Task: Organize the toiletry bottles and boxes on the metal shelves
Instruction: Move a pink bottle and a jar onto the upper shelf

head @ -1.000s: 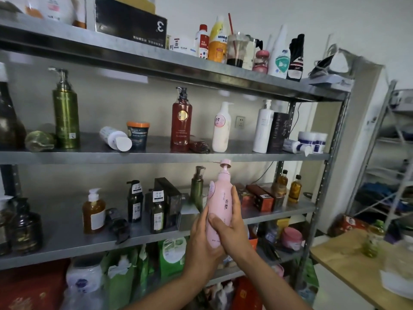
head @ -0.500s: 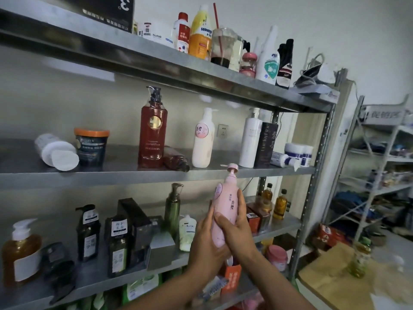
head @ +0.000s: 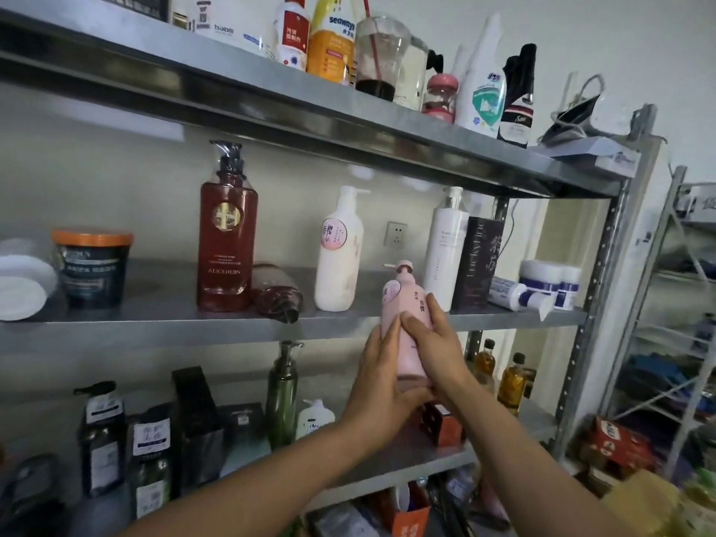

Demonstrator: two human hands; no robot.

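Both hands hold a pink pump bottle [head: 403,304] upright in front of the middle metal shelf [head: 162,327]. My left hand [head: 381,381] wraps its lower left side and base. My right hand [head: 434,339] grips its right side, fingers across the front. The bottle's pump head reaches just above the shelf's front edge, between a white bottle with a pink label [head: 339,253] and a tall white pump bottle [head: 445,246]. The bottle's base is hidden by my hands.
On the middle shelf stand a dark red pump bottle [head: 226,234], a fallen brown bottle [head: 277,290], an orange-lidded tub [head: 92,265], a dark box [head: 478,263] and white jars [head: 548,282]. Several bottles crowd the top shelf [head: 310,110] and the lower shelf [head: 426,455]. A second rack [head: 682,304] stands right.
My hands have raised the pink bottle from the lower shelf level up to the middle shelf's edge. The camera has moved closer and turned right.
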